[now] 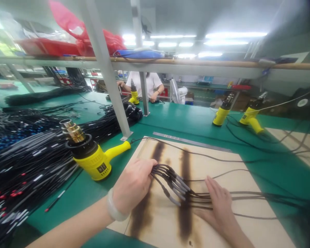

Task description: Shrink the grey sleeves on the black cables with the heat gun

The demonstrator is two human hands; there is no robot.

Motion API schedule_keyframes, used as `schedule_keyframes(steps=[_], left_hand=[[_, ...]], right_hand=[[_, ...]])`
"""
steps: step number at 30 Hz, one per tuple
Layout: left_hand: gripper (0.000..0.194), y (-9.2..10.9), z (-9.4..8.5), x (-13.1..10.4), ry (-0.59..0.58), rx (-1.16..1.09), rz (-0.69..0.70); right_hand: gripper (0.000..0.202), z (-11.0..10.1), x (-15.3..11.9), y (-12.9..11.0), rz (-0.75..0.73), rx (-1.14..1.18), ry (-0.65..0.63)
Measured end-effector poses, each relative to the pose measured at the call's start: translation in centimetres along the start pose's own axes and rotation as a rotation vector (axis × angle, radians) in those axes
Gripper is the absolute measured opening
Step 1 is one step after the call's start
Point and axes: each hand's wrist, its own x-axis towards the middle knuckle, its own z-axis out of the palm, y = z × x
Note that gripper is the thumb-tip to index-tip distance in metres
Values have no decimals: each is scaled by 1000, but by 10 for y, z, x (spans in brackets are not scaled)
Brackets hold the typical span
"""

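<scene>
My left hand [134, 184], with a pale band on the wrist, is closed around the ends of a bunch of black cables [167, 175]. Grey sleeves [179, 186] sit on these cables just right of the fingers. Further right, my right hand [220, 205] rests over the cables with thumb and fingers apart, and the strands run beneath it toward the right edge. Both hands are above a pale wooden board [165, 220] marked by two dark scorched stripes.
A yellow heat gun [93, 160] stands nozzle-up on the green table [170, 119], left of the board. Piles of cables [36, 151] cover the left side. More heat guns [220, 113] stand at the back. A metal post [107, 69] rises ahead; a person [144, 86] sits opposite.
</scene>
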Motion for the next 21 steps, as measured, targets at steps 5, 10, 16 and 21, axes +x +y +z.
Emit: schedule_keyframes(steps=[5, 10, 16, 21], left_hand=[[25, 11, -19, -9, -12, -101, -94], [25, -15, -20, -18, -143, -35, -258], [28, -36, 34, -31, -738, -92, -334], [29, -3, 73, -35, -816, -64, -162]], right_hand=[[57, 0, 0, -5, -2, 90, -29], [40, -39, 0, 13, -5, 337, 57], [16, -123, -3, 11, 139, 529, 29], [22, -147, -5, 6, 165, 506, -24]])
